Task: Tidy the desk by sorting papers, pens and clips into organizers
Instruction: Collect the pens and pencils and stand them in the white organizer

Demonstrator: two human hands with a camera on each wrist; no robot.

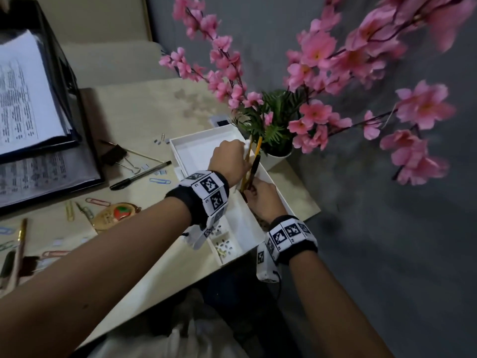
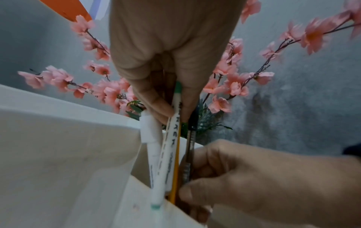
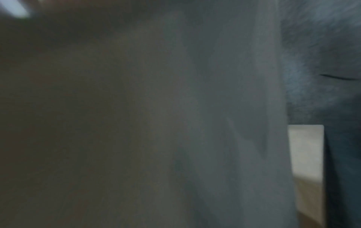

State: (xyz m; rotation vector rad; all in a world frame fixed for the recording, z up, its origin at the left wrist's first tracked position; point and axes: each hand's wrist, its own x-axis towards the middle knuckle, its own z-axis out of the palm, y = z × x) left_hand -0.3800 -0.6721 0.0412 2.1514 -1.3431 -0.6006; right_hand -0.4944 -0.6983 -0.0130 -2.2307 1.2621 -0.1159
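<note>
1. The left hand (image 1: 228, 157) is gripping a bundle of pens (image 2: 168, 155) near their upper ends, its fingers (image 2: 156, 101) curled round them and pinching them together.
2. The bundle is standing nearly upright, with its lower ends reaching down into the narrow slot along the right side of the white organizer box (image 1: 198, 143). A white marker with a green tip (image 2: 156, 205), a yellow pencil and a dark pen are showing among them.
3. The right hand (image 1: 260, 200) is sitting lower on the same bundle, its fingers curled round the lower part of the pens at the box's right wall.
4. The right wrist view is too dark and blurred to be showing anything of the grip.
5. The box is lying on the bench (image 1: 144, 109), just beside a white pot of pink flowers (image 1: 278, 156).
6. Small compartments at the near end of the box are holding tiny clips (image 1: 223, 245).
7. Left of the box, a black pen (image 1: 140, 175), a black binder clip (image 1: 113, 153) and several coloured paper clips (image 1: 160, 181) are lying loose on the bench.
8. At the far left, a black tray of printed papers (image 1: 25, 99) is standing on the bench.
</note>
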